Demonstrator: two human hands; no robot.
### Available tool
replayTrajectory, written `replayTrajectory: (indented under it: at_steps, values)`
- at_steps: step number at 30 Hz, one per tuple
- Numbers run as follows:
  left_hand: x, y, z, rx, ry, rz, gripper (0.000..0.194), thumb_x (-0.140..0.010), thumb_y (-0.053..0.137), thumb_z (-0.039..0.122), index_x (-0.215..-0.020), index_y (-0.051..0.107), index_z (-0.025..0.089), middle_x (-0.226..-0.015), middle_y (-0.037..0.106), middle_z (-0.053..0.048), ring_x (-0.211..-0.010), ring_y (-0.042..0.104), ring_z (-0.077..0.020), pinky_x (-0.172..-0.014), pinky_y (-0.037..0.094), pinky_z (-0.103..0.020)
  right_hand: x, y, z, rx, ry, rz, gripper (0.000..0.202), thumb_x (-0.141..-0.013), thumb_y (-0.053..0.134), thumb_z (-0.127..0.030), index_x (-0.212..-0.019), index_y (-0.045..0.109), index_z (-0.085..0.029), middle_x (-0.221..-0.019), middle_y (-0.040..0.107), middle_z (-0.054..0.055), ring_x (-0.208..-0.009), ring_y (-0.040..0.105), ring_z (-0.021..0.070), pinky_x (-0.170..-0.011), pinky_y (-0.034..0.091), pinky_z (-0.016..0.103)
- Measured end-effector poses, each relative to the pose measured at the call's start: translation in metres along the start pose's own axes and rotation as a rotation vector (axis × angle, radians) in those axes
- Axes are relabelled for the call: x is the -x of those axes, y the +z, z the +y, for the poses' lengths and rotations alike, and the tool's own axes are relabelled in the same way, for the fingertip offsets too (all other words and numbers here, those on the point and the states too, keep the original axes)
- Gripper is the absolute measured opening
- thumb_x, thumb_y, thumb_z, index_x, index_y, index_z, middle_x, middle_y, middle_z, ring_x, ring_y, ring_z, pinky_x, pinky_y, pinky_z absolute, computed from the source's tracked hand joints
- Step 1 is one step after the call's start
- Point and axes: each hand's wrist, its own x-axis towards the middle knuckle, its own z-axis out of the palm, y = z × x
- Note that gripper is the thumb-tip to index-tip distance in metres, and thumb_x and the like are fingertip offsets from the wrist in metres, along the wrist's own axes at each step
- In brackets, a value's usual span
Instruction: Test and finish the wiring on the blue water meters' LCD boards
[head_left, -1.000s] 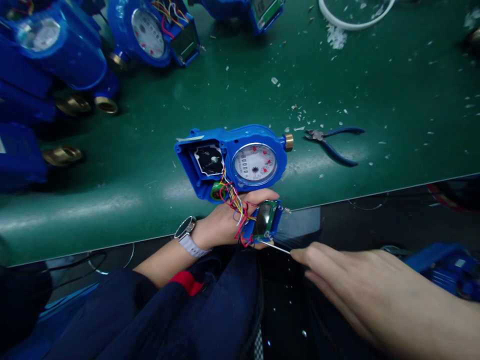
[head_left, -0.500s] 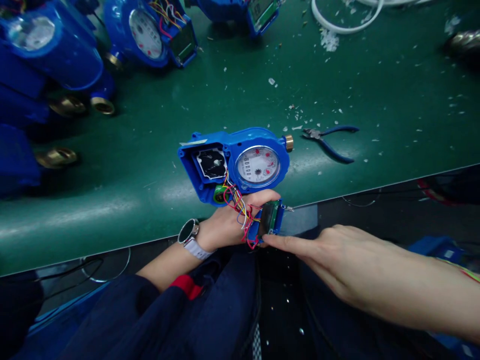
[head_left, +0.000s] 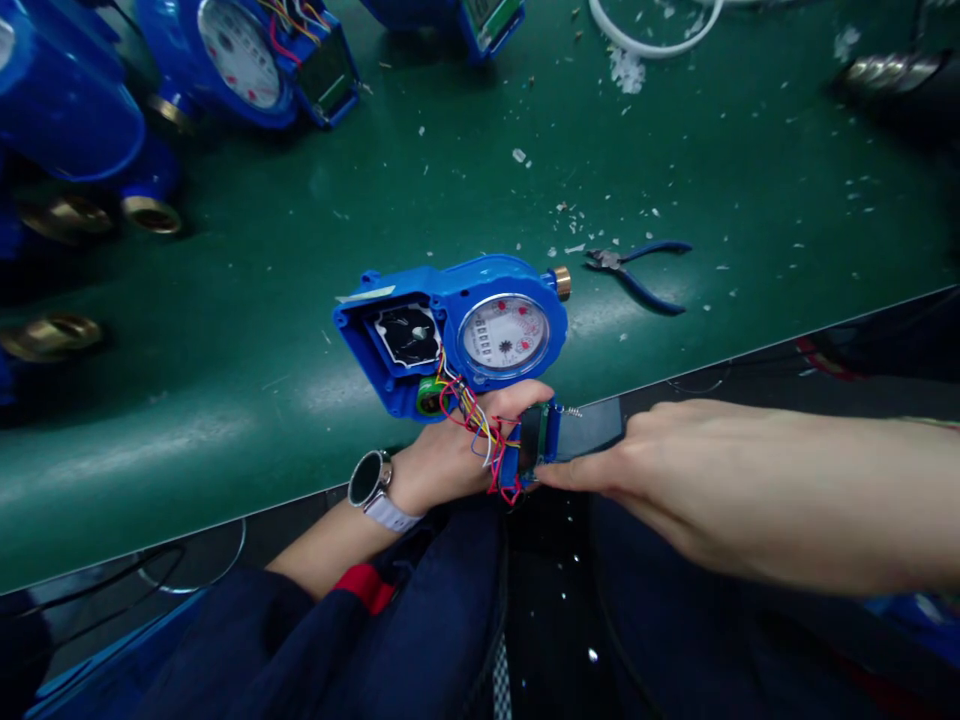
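Observation:
A blue water meter (head_left: 504, 268) lies on the bench with its side compartment uncovered, showing a black part with a white border and a green round piece. Several coloured wires (head_left: 469, 405) run from it to a small display board (head_left: 534, 435) in a blue frame with a coil spring at its upper right. My left hand (head_left: 450, 455), wearing a watch, is closed around the board just below the meter; its fingers are mostly hidden. My right hand (head_left: 652, 460) points its index finger at the board's lower edge, the tip touching it. Its other fingers are largely hidden.
Diagonal cutters (head_left: 637, 272) lie right of the meter with their handles spread. More blue meters (head_left: 247, 70) with brass fittings stand at the upper left. A white cable loop (head_left: 652, 45) and white scraps are at the back. The bench edge (head_left: 300, 503) runs beneath my left forearm.
The view has shifted slightly, so the bench things appear further left. My right hand has swung up a little, its fingertip staying at the board's lower edge. My left hand keeps its hold.

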Motion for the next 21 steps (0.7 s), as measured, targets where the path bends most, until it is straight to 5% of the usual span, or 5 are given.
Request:
replayTrajectory:
  at_steps: [5, 13, 21]
  values:
    - [0.002, 0.006, 0.001, 0.000, 0.025, 0.041, 0.057, -0.090, 0.063, 0.024, -0.141, 0.039, 0.028, -0.133, 0.065, -0.008, -0.123, 0.065, -0.0236, -0.103, 0.056, -0.041, 0.001, 0.020, -0.015, 0.113, 0.059, 0.056, 0.040, -0.070, 0.063, -0.005, -0.104, 0.074, -0.023, -0.063, 0.066, 0.001, -0.046, 0.054, 0.0150, -0.044, 0.022, 0.028]
    - [0.009, 0.017, -0.001, -0.033, 0.000, 0.095, 0.053, -0.090, 0.061, 0.021, -0.140, 0.042, 0.027, -0.132, 0.067, -0.009, -0.120, 0.067, -0.0239, -0.099, 0.060, -0.043, 0.016, 0.044, -0.029, 0.184, 0.149, 0.102, 0.073, -0.065, 0.057, -0.003, -0.135, 0.059, -0.020, -0.047, 0.051, -0.006, -0.038, 0.046, 0.0120, -0.045, 0.008, 0.030]
    - [0.012, 0.020, 0.001, 0.008, 0.038, 0.154, 0.063, -0.089, 0.067, 0.023, -0.145, 0.037, 0.029, -0.136, 0.064, -0.010, -0.125, 0.064, -0.0252, -0.105, 0.057, -0.044, 0.020, 0.072, -0.048, 0.131, 0.326, -0.005, 0.085, -0.072, 0.050, 0.000, -0.153, 0.040, -0.023, -0.060, 0.065, -0.003, -0.044, 0.059, 0.0148, -0.045, 0.006, 0.032]
